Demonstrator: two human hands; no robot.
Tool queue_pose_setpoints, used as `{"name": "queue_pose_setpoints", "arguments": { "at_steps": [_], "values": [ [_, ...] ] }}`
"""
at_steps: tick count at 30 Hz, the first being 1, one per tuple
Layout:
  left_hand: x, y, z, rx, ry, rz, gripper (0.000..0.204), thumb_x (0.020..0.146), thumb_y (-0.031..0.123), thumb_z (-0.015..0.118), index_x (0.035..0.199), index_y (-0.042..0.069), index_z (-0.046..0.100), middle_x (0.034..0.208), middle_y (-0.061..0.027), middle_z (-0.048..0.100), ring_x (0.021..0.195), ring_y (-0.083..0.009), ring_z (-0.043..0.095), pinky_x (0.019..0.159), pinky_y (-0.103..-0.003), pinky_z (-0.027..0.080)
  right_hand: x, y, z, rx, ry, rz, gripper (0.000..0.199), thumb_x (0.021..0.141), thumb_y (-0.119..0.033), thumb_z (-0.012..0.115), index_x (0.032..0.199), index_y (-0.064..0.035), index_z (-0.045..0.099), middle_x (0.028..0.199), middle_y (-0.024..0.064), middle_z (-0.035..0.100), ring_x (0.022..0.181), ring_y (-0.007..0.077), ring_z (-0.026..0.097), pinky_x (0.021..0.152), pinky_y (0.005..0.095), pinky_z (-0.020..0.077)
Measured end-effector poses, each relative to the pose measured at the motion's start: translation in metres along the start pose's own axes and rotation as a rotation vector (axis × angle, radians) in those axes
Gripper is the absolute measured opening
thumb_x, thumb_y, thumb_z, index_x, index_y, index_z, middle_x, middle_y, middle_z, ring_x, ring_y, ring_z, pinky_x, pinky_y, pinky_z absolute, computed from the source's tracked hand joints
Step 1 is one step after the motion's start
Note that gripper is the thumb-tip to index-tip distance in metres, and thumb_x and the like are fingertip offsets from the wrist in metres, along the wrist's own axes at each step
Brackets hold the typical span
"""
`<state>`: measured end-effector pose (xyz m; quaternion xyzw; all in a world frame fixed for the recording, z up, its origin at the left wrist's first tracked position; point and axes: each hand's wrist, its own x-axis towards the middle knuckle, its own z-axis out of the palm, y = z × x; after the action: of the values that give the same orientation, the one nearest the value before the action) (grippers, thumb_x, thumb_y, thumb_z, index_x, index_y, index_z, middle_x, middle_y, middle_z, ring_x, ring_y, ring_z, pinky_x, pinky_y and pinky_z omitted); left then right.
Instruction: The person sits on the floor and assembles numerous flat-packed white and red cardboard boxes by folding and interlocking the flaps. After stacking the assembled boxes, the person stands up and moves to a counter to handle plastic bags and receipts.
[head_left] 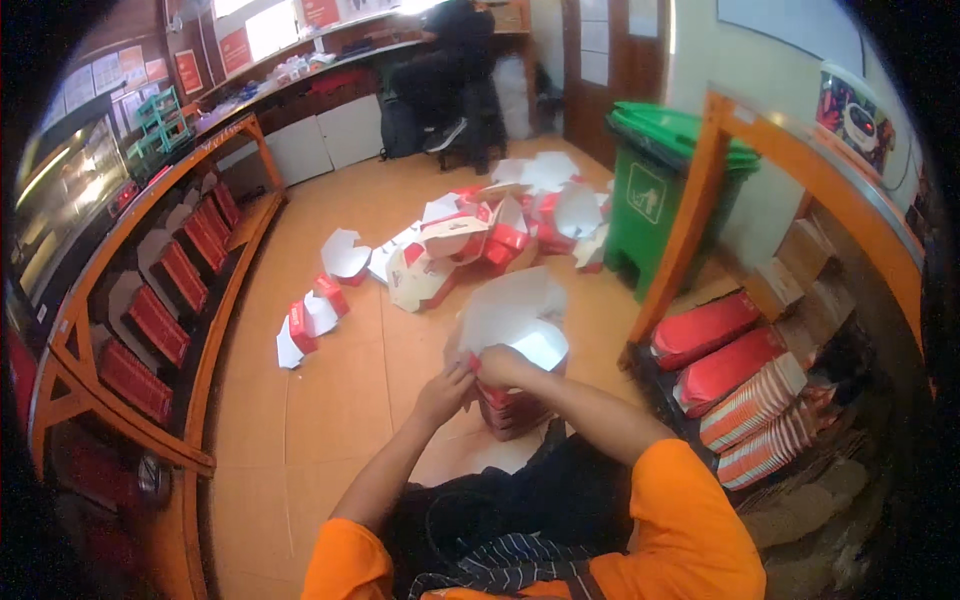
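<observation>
In front of my knees stands a red-and-white cardboard food box (pixel 518 310), its large pale flap raised on the far side and its red wall low on my side. At the box's left edge, my left hand (pixel 447 392) has its fingers bent around a small red part of the card. Close beside it, my right hand (pixel 508 367) is curled at the same edge, its fingertips partly hidden. Several other folded red-and-white boxes (pixel 455 235) lie in a loose heap on the floor beyond, with a smaller group (pixel 310 318) to the left.
To the left runs an orange-framed rack (pixel 200 425) with stacks of red cartons (pixel 150 325). A green wheeled bin (pixel 650 200) stands at the right, near a shelf with red and striped carton stacks (pixel 725 340). A person in dark clothes (pixel 450 80) sits by the far counter.
</observation>
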<state>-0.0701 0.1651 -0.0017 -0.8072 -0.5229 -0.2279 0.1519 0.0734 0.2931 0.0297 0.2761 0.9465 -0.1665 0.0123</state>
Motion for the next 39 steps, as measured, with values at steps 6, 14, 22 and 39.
{"name": "queue_pose_setpoints", "arguments": {
  "at_steps": [6, 14, 22, 39],
  "values": [
    [-0.003, 0.004, -0.005, -0.344, 0.098, -0.184, 0.03, 0.083, -0.002, 0.058, 0.112, 0.003, 0.051, 0.116, -0.014, 0.057, 0.107, -0.0312, 0.06, 0.087, -0.036, 0.052, -0.01, -0.02, -0.03, 0.29, -0.193, 0.123, 0.043, 0.093, -0.034, 0.046, 0.094, 0.0032, 0.068, 0.081, 0.0223, 0.068, 0.072, 0.0359, 0.069, 0.063, 0.0422, 0.0556],
    [-0.027, 0.026, 0.039, -0.967, 0.362, -0.601, 0.03, 0.088, -0.006, 0.046, 0.118, 0.001, 0.047, 0.112, -0.019, 0.06, 0.107, -0.0268, 0.06, 0.093, -0.037, 0.049, 0.008, -0.014, -0.007, 0.458, -0.037, 0.216, 0.049, 0.093, -0.036, 0.044, 0.08, 0.0037, 0.069, 0.078, 0.0265, 0.065, 0.073, 0.0386, 0.067, 0.071, 0.0475, 0.0522],
    [-0.026, 0.004, 0.047, -0.354, 0.28, -0.169, 0.032, 0.076, 0.0, 0.062, 0.108, 0.003, 0.059, 0.109, -0.015, 0.062, 0.1, -0.033, 0.059, 0.089, -0.041, 0.048, 0.003, -0.002, -0.018, 0.194, 0.01, 0.015, 0.041, 0.088, -0.033, 0.051, 0.077, 0.0034, 0.068, 0.078, 0.0284, 0.063, 0.076, 0.0431, 0.063, 0.075, 0.0485, 0.05],
    [-0.033, 0.007, 0.082, -0.337, 0.352, -0.223, 0.023, 0.078, 0.015, 0.061, 0.101, 0.014, 0.062, 0.104, -0.0091, 0.059, 0.104, -0.0271, 0.059, 0.081, -0.038, 0.052, -0.006, -0.021, -0.017, -0.052, -0.03, 0.117, 0.035, 0.092, -0.027, 0.05, 0.087, 0.0044, 0.065, 0.087, 0.03, 0.063, 0.082, 0.0469, 0.061, 0.074, 0.0507, 0.049]
  ]
}}
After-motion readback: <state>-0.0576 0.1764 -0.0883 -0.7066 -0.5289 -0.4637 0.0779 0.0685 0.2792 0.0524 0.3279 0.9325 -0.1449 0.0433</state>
